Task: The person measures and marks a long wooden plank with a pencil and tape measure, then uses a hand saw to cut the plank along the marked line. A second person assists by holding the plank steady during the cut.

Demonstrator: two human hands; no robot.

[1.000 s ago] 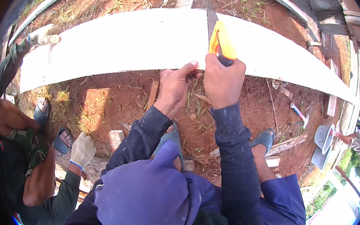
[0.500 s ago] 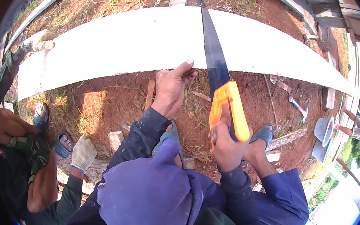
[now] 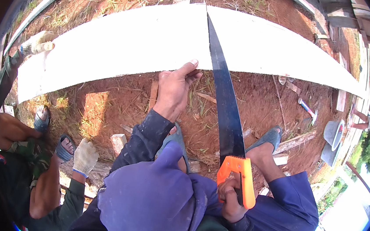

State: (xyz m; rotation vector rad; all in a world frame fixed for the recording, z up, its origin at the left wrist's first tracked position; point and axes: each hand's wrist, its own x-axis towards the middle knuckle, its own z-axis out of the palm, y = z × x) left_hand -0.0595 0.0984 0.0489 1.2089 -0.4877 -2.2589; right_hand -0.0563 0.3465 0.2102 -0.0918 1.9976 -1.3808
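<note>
My left hand point(image 3: 176, 86) grips the near edge of a long white board point(image 3: 125, 40), thumb on top and the other fingers partly hidden beneath. My right hand point(image 3: 232, 199) is closed around the orange handle of a handsaw point(image 3: 227, 106). The saw's dark blade slants across the board just right of my left hand. Its tip lies close to the far edge, by a thin dark line in the board. Most of the blade is on my side of the near edge.
At the left, a co-worker's gloved hand point(image 3: 38, 43) holds the board's end; their other gloved hand point(image 3: 85, 157) is lower down. A hammer point(image 3: 307, 108) and wood scraps point(image 3: 295, 142) lie on red soil. Grey basins point(image 3: 333, 135) stand right. Purple cloth point(image 3: 146, 200) covers the lower middle.
My right hand has pulled the saw back toward me, so its tip has come from beyond the board's far edge to just inside it. My left hand has hardly moved.
</note>
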